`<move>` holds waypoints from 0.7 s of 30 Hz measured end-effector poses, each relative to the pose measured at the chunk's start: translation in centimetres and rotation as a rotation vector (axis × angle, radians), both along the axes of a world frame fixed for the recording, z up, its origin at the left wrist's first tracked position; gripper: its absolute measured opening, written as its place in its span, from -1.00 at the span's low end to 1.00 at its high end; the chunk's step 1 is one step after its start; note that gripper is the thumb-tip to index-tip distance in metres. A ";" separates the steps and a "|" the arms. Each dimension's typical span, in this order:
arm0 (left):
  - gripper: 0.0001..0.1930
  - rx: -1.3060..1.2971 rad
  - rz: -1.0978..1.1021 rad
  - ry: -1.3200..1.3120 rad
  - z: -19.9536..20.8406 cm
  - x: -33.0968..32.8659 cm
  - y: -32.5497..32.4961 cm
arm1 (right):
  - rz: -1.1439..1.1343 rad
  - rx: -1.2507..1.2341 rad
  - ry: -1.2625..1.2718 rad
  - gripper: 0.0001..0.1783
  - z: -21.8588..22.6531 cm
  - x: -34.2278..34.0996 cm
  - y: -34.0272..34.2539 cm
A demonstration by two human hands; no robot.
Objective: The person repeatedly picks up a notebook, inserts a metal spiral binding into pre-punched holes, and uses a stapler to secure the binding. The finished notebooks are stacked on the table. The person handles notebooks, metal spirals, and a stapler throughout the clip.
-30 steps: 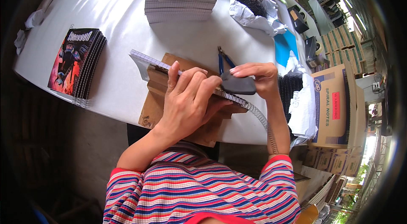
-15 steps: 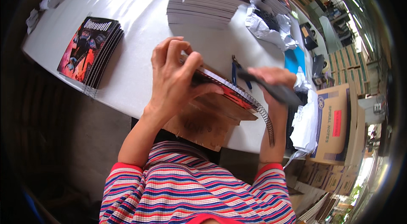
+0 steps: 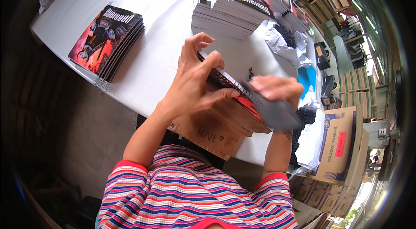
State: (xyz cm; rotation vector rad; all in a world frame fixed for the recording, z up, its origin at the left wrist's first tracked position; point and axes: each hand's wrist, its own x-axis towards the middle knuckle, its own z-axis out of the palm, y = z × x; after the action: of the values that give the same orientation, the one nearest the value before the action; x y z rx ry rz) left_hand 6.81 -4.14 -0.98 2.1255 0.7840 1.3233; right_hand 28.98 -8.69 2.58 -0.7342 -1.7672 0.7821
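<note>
My left hand (image 3: pixel 190 79) grips a red-and-black notebook (image 3: pixel 250 108), tilted with its punched edge up, thumb on the near cover and fingers over the far side. A brown board or block (image 3: pixel 206 132) lies under and in front of it. Blurred by motion, my right hand (image 3: pixel 277 88) holds a flat dark-grey pad (image 3: pixel 279 114) against the notebook's right end, by the punched edge. The pad hides most of the wire spiral there. Just beyond the right hand, the tip of a pair of pliers (image 3: pixel 251 73) shows.
Several spiral-bound notebooks (image 3: pixel 106 40) are piled at the left table edge. Taller stacks (image 3: pixel 229 21) stand at the back. Crumpled white paper with black coils (image 3: pixel 284 42) lies right of them, near a blue sheet (image 3: pixel 307 79). A cardboard carton (image 3: pixel 336 146) stands at the right.
My right hand has brought the pad down over the notebook's right end, covering the spiral tail that hung free. The left hand keeps its hold; the whole view has shifted somewhat.
</note>
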 end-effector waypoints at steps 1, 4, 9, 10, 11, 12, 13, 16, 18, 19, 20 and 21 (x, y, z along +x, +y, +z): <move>-0.53 -0.020 -0.009 -0.016 -0.1 0.0 0.3 | -0.048 -0.017 -0.252 -0.80 1.3 -0.5 0.2; -0.57 -0.025 -0.061 -0.051 -0.3 -0.4 0.5 | -0.315 0.009 -0.194 -0.81 0.1 0.0 1.1; -0.62 -0.004 -0.108 -0.069 -0.4 -1.3 0.9 | -0.175 -0.064 -0.313 -0.91 0.2 -0.8 2.3; -0.63 0.023 -0.092 -0.066 -0.5 -1.3 0.9 | -0.077 -0.044 -0.089 -0.86 -0.4 -0.6 2.4; -0.63 0.049 -0.076 -0.062 -0.5 -1.3 1.0 | 0.022 -0.026 0.135 -0.82 -0.8 -0.4 2.2; -0.63 0.043 -0.085 -0.080 -0.4 -1.3 1.3 | 0.121 -0.010 0.358 -0.77 -1.0 -0.3 2.0; -0.62 0.027 -0.100 -0.080 -0.5 -1.4 1.3 | 0.186 -0.010 0.225 -0.71 0.4 -1.9 1.4; -0.59 -0.088 -0.140 -0.137 -0.9 -1.5 1.4 | -0.292 -0.057 -0.476 -0.80 -0.5 -1.6 3.3; -0.55 -0.097 -0.160 -0.184 -0.8 -1.3 1.9 | -0.115 -0.089 -0.038 -0.76 -0.3 -0.9 2.0; -0.54 -0.076 -0.165 -0.181 -0.8 -1.4 1.9 | -0.008 0.009 0.026 -0.75 -0.1 -1.8 1.9; -0.52 -0.056 -0.170 -0.177 -0.9 -1.6 2.0 | 0.098 0.108 0.091 -0.74 0.4 -2.8 1.9; -0.49 -0.071 -0.148 -0.234 -1.4 -1.6 2.3 | -0.024 0.031 -0.126 -0.79 0.6 -2.8 2.4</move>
State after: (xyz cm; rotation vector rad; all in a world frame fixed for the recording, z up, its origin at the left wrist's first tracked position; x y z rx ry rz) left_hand 5.17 -1.83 -2.38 1.8914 0.5585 1.4106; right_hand 26.18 -6.25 3.17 -0.7972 -1.8756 0.7041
